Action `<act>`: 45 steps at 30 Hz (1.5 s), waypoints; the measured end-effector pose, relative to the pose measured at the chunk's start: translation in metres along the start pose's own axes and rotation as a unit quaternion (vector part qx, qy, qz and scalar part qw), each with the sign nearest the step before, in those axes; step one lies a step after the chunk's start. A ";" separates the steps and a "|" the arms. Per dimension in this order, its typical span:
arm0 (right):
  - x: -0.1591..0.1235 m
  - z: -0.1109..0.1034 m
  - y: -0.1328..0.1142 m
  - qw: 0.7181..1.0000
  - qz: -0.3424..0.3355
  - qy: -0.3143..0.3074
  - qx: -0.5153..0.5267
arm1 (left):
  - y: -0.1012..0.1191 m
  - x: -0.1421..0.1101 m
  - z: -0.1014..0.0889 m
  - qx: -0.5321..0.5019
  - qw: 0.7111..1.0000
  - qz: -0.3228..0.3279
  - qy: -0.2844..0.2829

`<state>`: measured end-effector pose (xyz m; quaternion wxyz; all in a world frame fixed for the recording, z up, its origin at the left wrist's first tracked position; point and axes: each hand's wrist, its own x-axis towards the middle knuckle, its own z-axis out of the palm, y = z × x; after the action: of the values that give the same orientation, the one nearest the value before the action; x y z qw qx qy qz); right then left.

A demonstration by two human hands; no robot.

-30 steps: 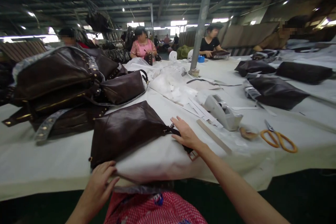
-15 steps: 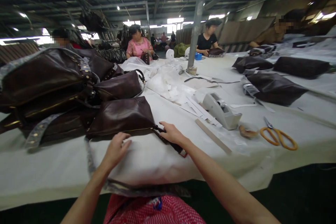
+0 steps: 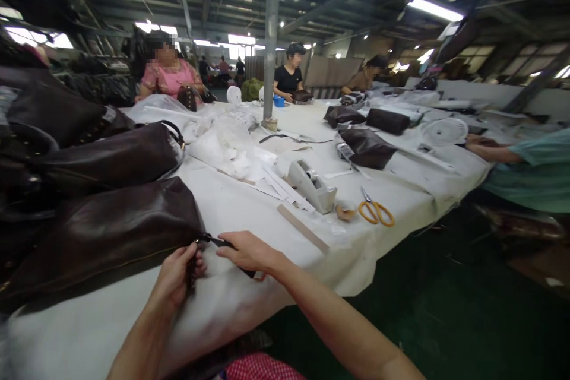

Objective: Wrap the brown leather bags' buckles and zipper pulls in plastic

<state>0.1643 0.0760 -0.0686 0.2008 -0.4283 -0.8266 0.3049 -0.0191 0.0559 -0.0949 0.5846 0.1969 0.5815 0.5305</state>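
Note:
A dark brown leather handbag (image 3: 129,219) lies on its side on the white-covered table, its zipped edge towards me. At its right corner my left hand (image 3: 176,276) is closed, thumb and fingers pinching a dark strap piece beside the metal ring. Just to the right, my right hand (image 3: 249,251) grips the black strap (image 3: 227,243) that runs out from that corner. A reddish buckle end shows under my right wrist. Part of each strap is hidden by my fingers.
More brown bags (image 3: 111,154) are heaped at the left. Right of my hands are a grey strip (image 3: 303,228), a tape dispenser (image 3: 312,186) and orange-handled scissors (image 3: 376,211). Plastic wrap (image 3: 227,142) and a post (image 3: 271,41) stand beyond. Co-workers sit around the table.
My view has swung right, bringing another worker's arm in at the right. The bag was pushed away from the table's front edge. My left hand has moved from the bag's near side to its strap corner.

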 end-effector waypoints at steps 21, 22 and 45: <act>-0.181 -0.068 0.136 0.900 0.085 0.385 -0.187 | -0.009 -0.027 -0.014 0.037 0.998 0.002 -0.046; -0.169 -0.062 0.119 0.899 0.043 0.399 -0.174 | -0.012 -0.030 -0.015 0.014 0.999 0.023 -0.045; 0.006 0.062 -0.018 0.877 0.214 -0.014 0.429 | -0.030 -0.031 -0.032 0.012 0.994 0.082 -0.072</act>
<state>0.1139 0.0527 -0.1012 0.2829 -0.4628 -0.5055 0.6711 -0.0290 0.0068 -0.1135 0.5772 0.2885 0.5257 0.5543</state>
